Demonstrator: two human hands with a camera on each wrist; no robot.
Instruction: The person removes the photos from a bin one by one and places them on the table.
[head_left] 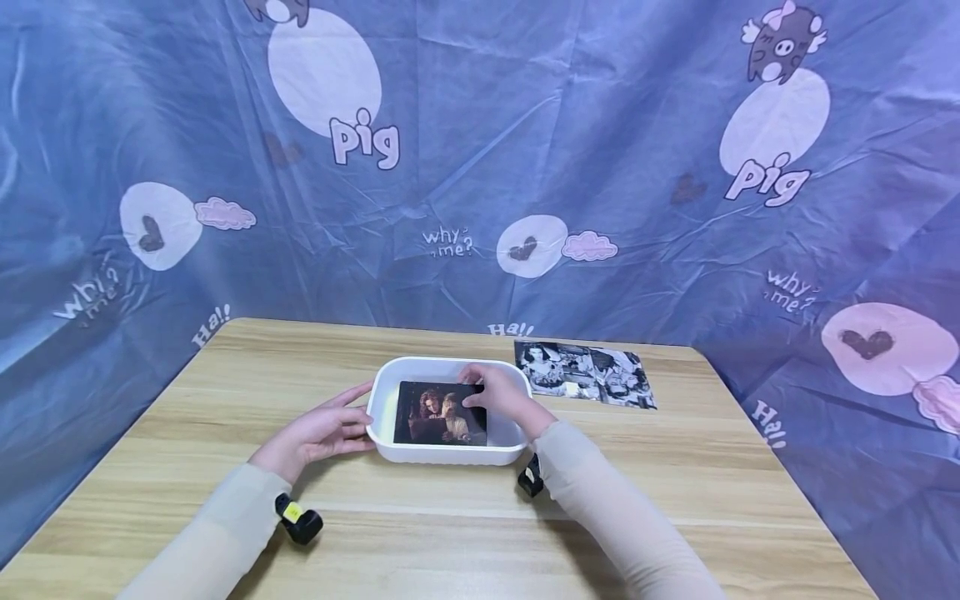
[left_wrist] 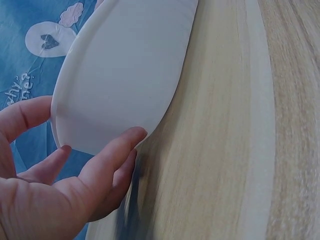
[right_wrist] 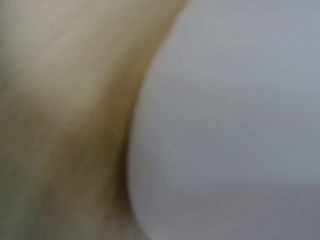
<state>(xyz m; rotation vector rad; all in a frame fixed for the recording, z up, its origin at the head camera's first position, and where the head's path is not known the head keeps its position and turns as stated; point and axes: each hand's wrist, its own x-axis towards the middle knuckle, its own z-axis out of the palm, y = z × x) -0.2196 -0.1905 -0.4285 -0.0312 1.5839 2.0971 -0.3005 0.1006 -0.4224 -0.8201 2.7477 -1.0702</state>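
A white rectangular basin (head_left: pixel 450 454) with rounded corners stands on the wooden table. My left hand (head_left: pixel 322 432) holds its left end; in the left wrist view the fingers (left_wrist: pixel 112 152) spread over the end wall and rim. In the basin is a dark picture card (head_left: pixel 431 427) showing two figures in warm light. My right hand (head_left: pixel 498 393) reaches over the basin's right side and pinches the card's upper right corner, thumb on its face; the other fingers are partly hidden. The right wrist view has only the blurred basin wall (right_wrist: pixel 225 125).
A black-and-white picture sheet (head_left: pixel 588 373) lies flat behind and right of the basin. The wooden table (head_left: pixel 420 533) ends at the back against a blue printed cloth (head_left: pixel 465 167). Black wrist cameras sit by the left cuff (head_left: pixel 300 521) and right cuff (head_left: pixel 531 477).
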